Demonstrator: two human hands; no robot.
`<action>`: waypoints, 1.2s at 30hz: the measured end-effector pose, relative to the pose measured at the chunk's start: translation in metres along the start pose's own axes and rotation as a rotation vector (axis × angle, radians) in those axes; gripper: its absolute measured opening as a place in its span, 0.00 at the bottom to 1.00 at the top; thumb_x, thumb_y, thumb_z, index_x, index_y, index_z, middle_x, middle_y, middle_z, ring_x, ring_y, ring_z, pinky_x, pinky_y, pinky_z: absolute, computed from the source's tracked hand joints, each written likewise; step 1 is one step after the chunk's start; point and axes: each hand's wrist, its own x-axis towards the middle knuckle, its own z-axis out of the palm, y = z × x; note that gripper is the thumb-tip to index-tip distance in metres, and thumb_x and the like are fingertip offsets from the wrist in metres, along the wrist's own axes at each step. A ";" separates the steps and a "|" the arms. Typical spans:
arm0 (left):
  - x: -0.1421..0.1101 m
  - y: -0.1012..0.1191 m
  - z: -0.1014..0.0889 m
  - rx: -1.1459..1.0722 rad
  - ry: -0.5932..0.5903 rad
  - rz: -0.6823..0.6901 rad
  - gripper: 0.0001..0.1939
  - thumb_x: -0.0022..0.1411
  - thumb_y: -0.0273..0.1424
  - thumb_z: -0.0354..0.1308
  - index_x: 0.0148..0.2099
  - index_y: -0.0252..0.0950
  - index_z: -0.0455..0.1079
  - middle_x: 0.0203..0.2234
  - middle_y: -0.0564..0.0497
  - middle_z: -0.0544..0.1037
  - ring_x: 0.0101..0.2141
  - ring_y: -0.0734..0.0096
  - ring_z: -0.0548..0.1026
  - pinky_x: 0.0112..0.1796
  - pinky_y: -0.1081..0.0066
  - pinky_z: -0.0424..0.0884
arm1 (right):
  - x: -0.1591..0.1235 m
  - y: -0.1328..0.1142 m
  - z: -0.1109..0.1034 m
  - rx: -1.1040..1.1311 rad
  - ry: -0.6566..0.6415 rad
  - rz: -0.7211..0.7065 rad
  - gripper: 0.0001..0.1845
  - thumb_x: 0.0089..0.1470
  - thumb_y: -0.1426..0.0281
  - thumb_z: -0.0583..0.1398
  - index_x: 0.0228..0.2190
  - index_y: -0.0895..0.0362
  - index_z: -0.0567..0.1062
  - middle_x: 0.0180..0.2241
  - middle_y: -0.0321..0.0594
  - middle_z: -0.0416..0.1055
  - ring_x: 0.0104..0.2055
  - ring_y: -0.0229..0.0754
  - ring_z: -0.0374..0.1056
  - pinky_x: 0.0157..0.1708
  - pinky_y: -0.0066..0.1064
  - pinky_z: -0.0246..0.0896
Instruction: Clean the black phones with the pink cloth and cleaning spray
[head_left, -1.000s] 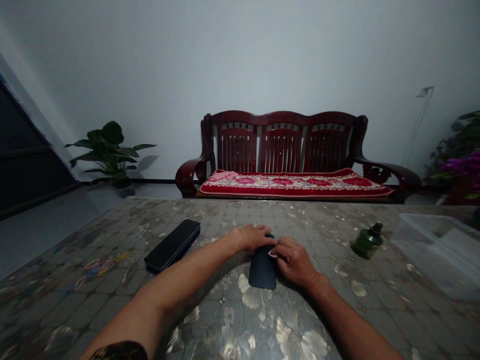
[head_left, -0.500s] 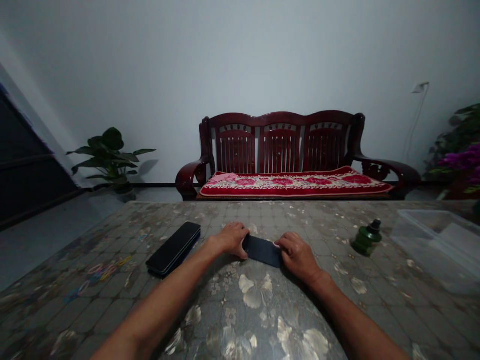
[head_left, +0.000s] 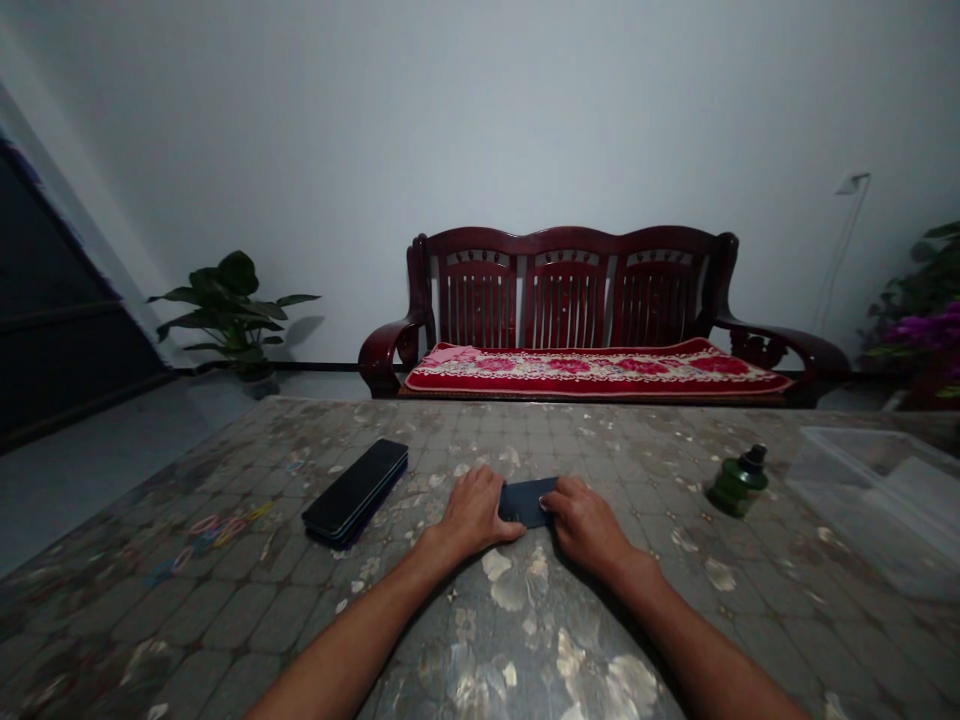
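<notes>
A dark blue-black flat rectangular piece [head_left: 523, 498] lies on the patterned table in front of me; its exact kind is unclear. My left hand [head_left: 474, 510] closes on its left end, fingers along the far side and thumb at the near edge. At the right end, my right hand [head_left: 586, 522] grips it with curled fingers, which hide that end. To the left rests a stack of long, dark flat pieces [head_left: 358, 488] with blue and purple edges.
Coloured loops [head_left: 214, 530] lie left of the stack. A green bottle with a black cap [head_left: 739, 482] and a clear plastic box [head_left: 847, 510] stand at the right. Beyond the table [head_left: 420, 660] are a wooden bench [head_left: 566, 240] and a potted plant [head_left: 232, 310].
The flat piece has turned, its right end now angled away from me instead of toward me. My left thumb has come around its near edge. The view has shifted slightly.
</notes>
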 end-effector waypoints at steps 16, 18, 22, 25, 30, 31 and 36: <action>-0.020 -0.029 -0.005 -0.065 -0.068 0.019 0.33 0.52 0.47 0.72 0.55 0.37 0.71 0.52 0.43 0.74 0.53 0.50 0.70 0.54 0.59 0.64 | 0.007 -0.008 -0.004 0.001 -0.111 0.007 0.17 0.59 0.81 0.55 0.42 0.56 0.80 0.41 0.45 0.73 0.46 0.46 0.65 0.45 0.32 0.56; -0.019 -0.030 -0.005 -0.074 -0.071 0.030 0.33 0.52 0.47 0.72 0.55 0.36 0.71 0.50 0.43 0.74 0.53 0.50 0.70 0.53 0.60 0.64 | 0.009 -0.013 -0.002 0.015 -0.112 -0.044 0.17 0.58 0.81 0.56 0.42 0.55 0.80 0.41 0.44 0.73 0.45 0.46 0.65 0.45 0.33 0.56; -0.016 -0.034 -0.005 -0.102 -0.062 0.056 0.33 0.51 0.46 0.73 0.54 0.35 0.71 0.49 0.44 0.74 0.52 0.52 0.70 0.53 0.61 0.64 | 0.014 -0.005 -0.003 -0.021 -0.087 0.031 0.17 0.59 0.81 0.55 0.42 0.56 0.80 0.42 0.45 0.73 0.46 0.47 0.64 0.46 0.34 0.56; -0.012 -0.037 -0.003 -0.142 -0.058 0.092 0.33 0.50 0.46 0.74 0.54 0.37 0.71 0.50 0.45 0.74 0.52 0.53 0.70 0.53 0.62 0.64 | 0.018 0.004 -0.005 -0.068 -0.085 0.122 0.17 0.60 0.81 0.54 0.41 0.57 0.81 0.42 0.46 0.74 0.47 0.48 0.64 0.45 0.34 0.56; -0.005 -0.038 0.002 -0.176 -0.048 0.144 0.32 0.49 0.46 0.75 0.52 0.38 0.72 0.49 0.46 0.75 0.51 0.53 0.70 0.52 0.62 0.65 | 0.019 -0.005 0.000 -0.016 -0.087 0.048 0.18 0.59 0.82 0.54 0.42 0.55 0.81 0.41 0.44 0.74 0.45 0.45 0.65 0.46 0.33 0.56; -0.004 -0.037 0.003 -0.174 -0.051 0.147 0.32 0.49 0.46 0.75 0.52 0.37 0.72 0.49 0.45 0.74 0.51 0.53 0.71 0.51 0.62 0.65 | 0.019 -0.008 0.001 -0.003 -0.085 0.020 0.18 0.59 0.82 0.55 0.42 0.55 0.81 0.41 0.44 0.74 0.45 0.44 0.65 0.46 0.32 0.56; -0.006 -0.038 0.006 -0.181 -0.046 0.162 0.32 0.50 0.45 0.75 0.54 0.38 0.71 0.50 0.45 0.74 0.52 0.53 0.70 0.52 0.62 0.65 | 0.017 -0.011 -0.004 -0.004 -0.024 -0.020 0.15 0.58 0.77 0.59 0.43 0.52 0.81 0.42 0.44 0.74 0.45 0.47 0.65 0.45 0.35 0.56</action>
